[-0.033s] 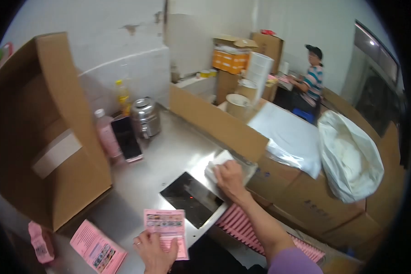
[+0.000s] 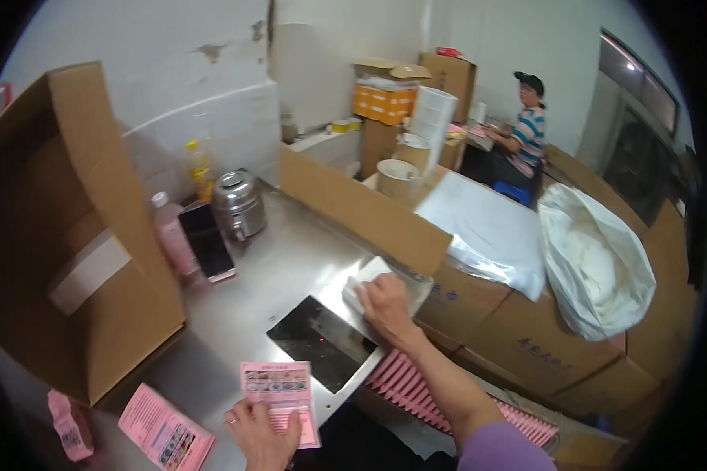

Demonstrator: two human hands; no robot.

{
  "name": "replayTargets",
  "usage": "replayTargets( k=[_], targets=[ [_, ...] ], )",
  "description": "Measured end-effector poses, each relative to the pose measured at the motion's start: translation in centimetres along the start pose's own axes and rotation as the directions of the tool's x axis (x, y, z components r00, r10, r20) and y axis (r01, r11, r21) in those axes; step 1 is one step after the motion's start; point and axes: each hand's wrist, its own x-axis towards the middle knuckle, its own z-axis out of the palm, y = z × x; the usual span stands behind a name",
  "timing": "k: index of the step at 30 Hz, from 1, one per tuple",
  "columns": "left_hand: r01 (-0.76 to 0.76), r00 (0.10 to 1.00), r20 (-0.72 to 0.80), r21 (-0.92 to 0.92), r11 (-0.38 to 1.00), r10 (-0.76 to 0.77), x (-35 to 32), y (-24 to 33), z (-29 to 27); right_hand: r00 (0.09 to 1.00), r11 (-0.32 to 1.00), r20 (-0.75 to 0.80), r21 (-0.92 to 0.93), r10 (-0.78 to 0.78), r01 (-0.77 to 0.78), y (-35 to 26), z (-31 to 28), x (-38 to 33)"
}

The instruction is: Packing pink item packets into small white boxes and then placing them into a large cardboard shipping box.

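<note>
Beside the front edge of the steel table, my left hand (image 2: pixel 261 434) lies on a pink printed packet (image 2: pixel 276 378), its fingers and thumb spread over the lower half. My right hand (image 2: pixel 386 304) reaches across to the table's right side. Its fingers are curled and pinch a thin white sheet-like item (image 2: pixel 361 281), which looks like part of a small stack; the fingertips are partly hidden. Between both hands a dark glossy panel (image 2: pixel 320 342) with a small red light is set in the tabletop. A second pink packet (image 2: pixel 166 428) lies to the left of my left hand.
An open cardboard box (image 2: pixel 118 196) stands on the left, beside a crumpled pink packet (image 2: pixel 71 428). Behind are a phone (image 2: pixel 208 242), a pink bottle (image 2: pixel 174 235) and a steel pot (image 2: pixel 239 206). Pink strips (image 2: pixel 404 388) fill a space below the right edge. A co-worker (image 2: pixel 526 129) sits farther off.
The scene has shifted slightly to the left in the picture as the view moved. Both hands keep their places on the pink packet and the white item.
</note>
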Motion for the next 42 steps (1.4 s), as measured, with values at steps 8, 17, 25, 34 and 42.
replayTargets(
  k=[8,17,25,34,42],
  targets=[
    [0.016,1.000,0.013,0.019,1.000,-0.016,0.9,1.4,0.2,0.997,0.999,0.057,0.003,0.045,-0.045,1.7,-1.1,-1.3],
    [0.042,0.999,-0.005,0.039,0.998,-0.042,-0.7,-0.4,0.1,1.000,1.000,-0.010,0.003,0.006,-0.006,0.3,1.0,-0.8],
    [-0.004,1.000,0.019,-0.003,1.000,0.004,2.3,0.5,0.2,0.985,0.891,0.073,0.440,-0.159,0.112,-11.4,5.7,13.9],
    [0.097,0.995,0.022,-0.071,0.993,-0.095,0.1,1.1,1.4,0.986,0.800,0.010,0.586,-0.169,0.131,-11.6,-2.5,2.4],
    [0.039,0.999,0.002,0.037,0.999,-0.039,0.9,1.5,0.0,0.907,0.847,0.222,0.487,-0.359,0.216,-14.8,-0.7,-6.9]
  ],
)
